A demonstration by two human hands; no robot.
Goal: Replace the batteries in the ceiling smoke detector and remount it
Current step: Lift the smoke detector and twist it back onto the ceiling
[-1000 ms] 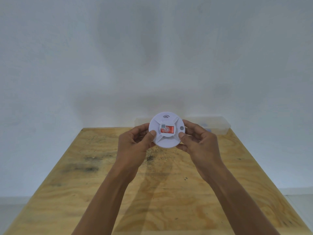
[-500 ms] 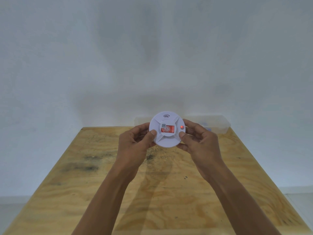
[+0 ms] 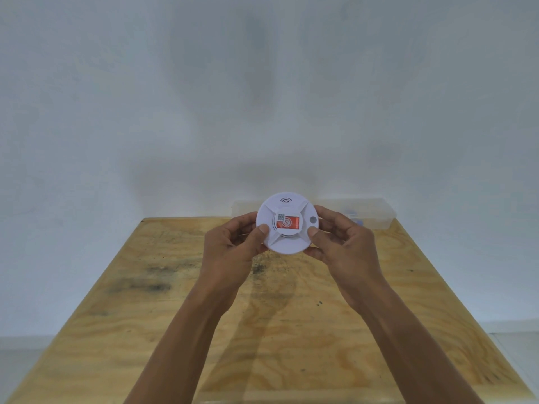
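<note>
The little lamp on the detector has gone dark again: half a second ago it glowed red by our right thumb, and now it's plain grey, just as it was a second back. We read that as a flash, which suggests the cells inside are live and the battery step is likely behind us, leaving the remount still to do. The detector has barely shifted, held face-on to us above the far end of the table. Our left hand grips its left rim, thumb laid on the face and fingers curled round behind. Our right hand holds the right rim the same way, thumb tip just below the lamp, fingers wrapped round the back. So the detector sits between the two hands, pinched at both sides, clear of the wood. Behind it, against the wall, there's a clear box.
</note>
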